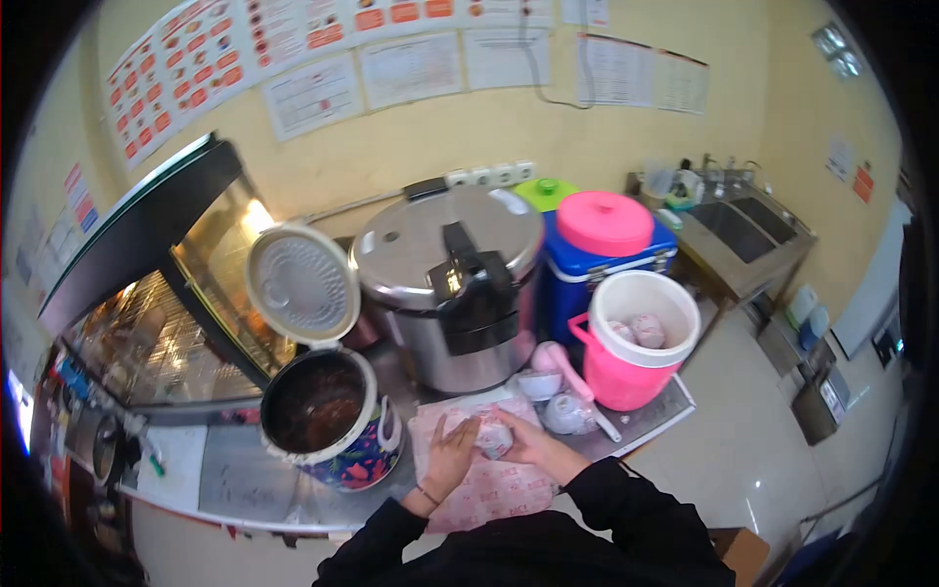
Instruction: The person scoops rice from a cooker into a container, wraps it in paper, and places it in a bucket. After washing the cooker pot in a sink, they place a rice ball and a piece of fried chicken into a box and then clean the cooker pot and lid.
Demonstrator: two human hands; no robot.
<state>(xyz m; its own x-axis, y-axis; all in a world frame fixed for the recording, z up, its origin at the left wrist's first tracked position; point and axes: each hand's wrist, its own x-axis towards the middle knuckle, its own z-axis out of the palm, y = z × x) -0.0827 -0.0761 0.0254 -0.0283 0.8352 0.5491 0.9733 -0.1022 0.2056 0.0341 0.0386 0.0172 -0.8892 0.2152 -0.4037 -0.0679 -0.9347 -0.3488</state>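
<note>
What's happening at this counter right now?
A person in black sleeves has both hands, left hand and right hand, around a small wrapped bundle over pink paper on the counter. An open cooker of dark food stands to the left; a pink bucket stands to the right.

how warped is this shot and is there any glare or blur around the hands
Head view: strong fisheye, so the wall posters and sink curve, with black corners; bright glare on the glass display case; the left hand and right hand on the small wrapped bundle look slightly soft.
</note>
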